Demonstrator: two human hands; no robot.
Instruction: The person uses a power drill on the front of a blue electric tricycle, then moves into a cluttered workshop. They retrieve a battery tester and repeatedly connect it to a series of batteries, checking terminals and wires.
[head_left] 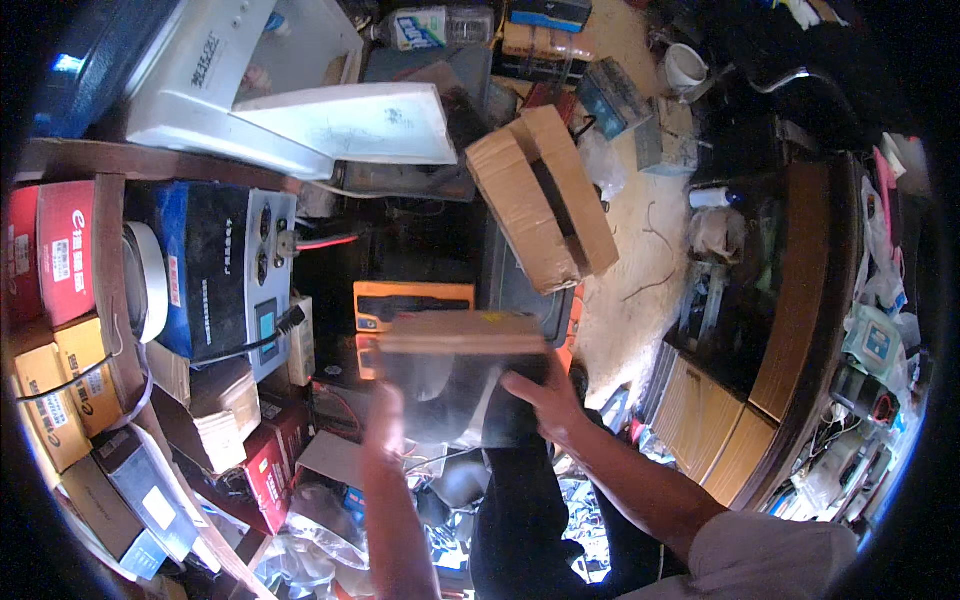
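Nearest the camera, at the lower right of the head view, is a pale grey sleeve (775, 555); from it the right forearm (640, 475) slants up to the right hand (550, 400), which grips the right side of a dark-faced box (440, 385), its thumb lying over the near face; the left hand (385, 415) is set against the opposite side, so the box appears grasped between the two, though blur hides how firmly the left fingers press and whether any fingers reach underneath; the box is held in mid-picture, above a dark trouser leg (515, 520) and just on the near side of an orange-edged case (440, 290); to carry this hold well, I would keep both palms square on opposite sides, squeeze evenly, keep the box level, and leave room from the case and the brown cardboard carton (510, 190) beyond it, since a catch on either could twist it loose; as for looks, the box is broad and blocky, its near face blackish with cloudy pale streaks that may be reflections, its far edge a plain brown band like cardboard, with a small red-and-yellow patch toward the right; finer detail is lost to the blur.
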